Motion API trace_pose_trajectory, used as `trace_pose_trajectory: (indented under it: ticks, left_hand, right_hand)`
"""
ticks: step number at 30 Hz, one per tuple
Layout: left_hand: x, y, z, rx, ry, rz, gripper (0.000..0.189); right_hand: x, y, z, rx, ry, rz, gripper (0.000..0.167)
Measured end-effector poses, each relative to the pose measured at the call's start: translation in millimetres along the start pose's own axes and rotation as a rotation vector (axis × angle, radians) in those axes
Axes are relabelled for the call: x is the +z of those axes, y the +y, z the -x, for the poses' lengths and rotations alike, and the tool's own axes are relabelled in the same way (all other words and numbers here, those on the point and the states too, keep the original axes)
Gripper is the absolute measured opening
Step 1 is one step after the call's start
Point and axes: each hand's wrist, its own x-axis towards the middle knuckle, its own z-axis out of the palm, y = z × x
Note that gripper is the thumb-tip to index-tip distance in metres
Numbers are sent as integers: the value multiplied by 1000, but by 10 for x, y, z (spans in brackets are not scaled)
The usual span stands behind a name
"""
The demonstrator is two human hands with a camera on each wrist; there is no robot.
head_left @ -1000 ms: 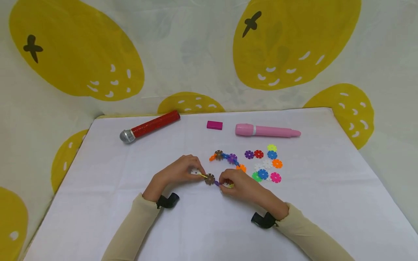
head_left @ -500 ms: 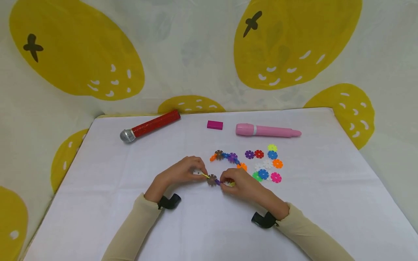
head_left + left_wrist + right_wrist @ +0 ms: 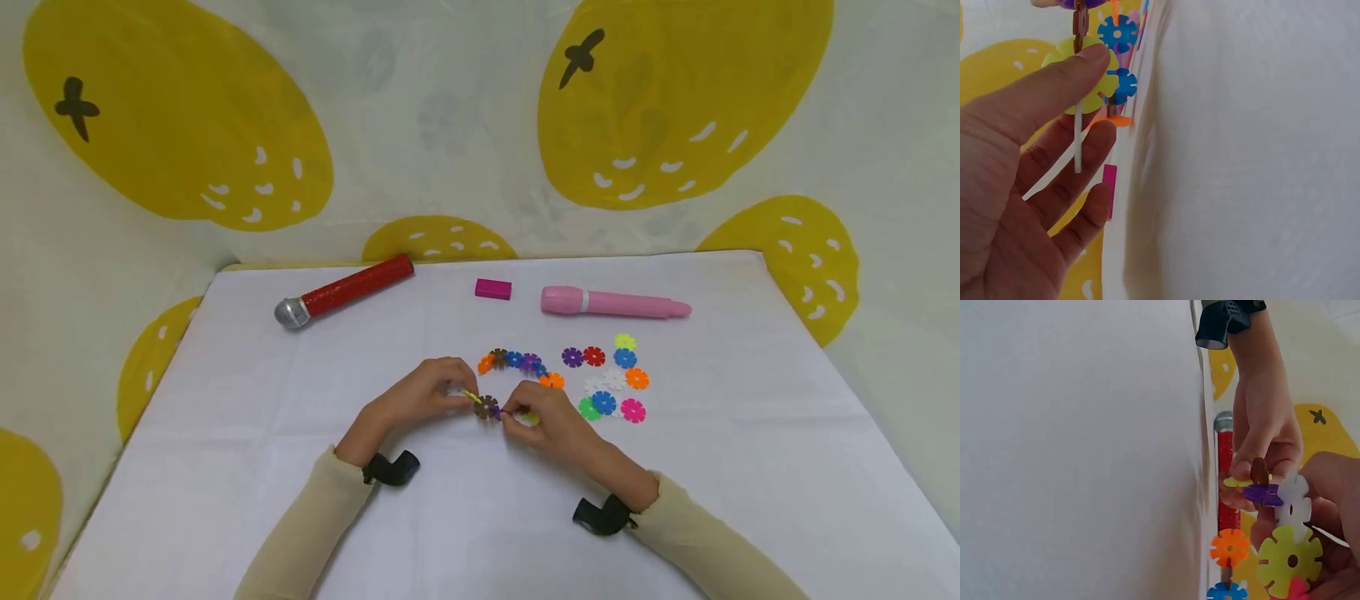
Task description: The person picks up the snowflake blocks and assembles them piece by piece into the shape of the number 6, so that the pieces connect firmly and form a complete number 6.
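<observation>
Snowflake-disc chain (image 3: 486, 402) spans gap between hands, long axis running side to side. Left hand (image 3: 422, 387) pinches yellow disc (image 3: 1097, 100) toward chain's left end; brown disc (image 3: 1260, 470) slots crosswise into it, right beside left fingertips. Purple disc (image 3: 1261, 494) sits nearer right hand (image 3: 551, 414), which pinches chain by white disc (image 3: 1293, 497); exact disc hidden. Second disc chain (image 3: 513, 359) lies just beyond hands.

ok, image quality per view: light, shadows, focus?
Head: light fairly even, no hard shadows; white discs nearly blend into the white cloth, and the brown disc looks slightly soft. Left wrist: cloth dim and greyish, soft darker band beside its edge. Right wrist: cloth greyish too, but the notches of the yellow-green disc stay readable.
</observation>
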Motion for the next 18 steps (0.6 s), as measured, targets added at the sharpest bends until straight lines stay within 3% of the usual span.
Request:
trace_pose_trajectory:
  ticks: [5,11,18]
  left_hand:
    - [-7,6,5,-22,9,-44,6]
    - [-1,12,-5,2,12,-43,5]
    - [4,15,-13,-41,10,-5,5]
  right_hand:
    - [16,31,-5,62,25,-5,7]
    - [24,66,-4,51,48,-10,7]
    - [44,98,-2,39,68,-70,8]
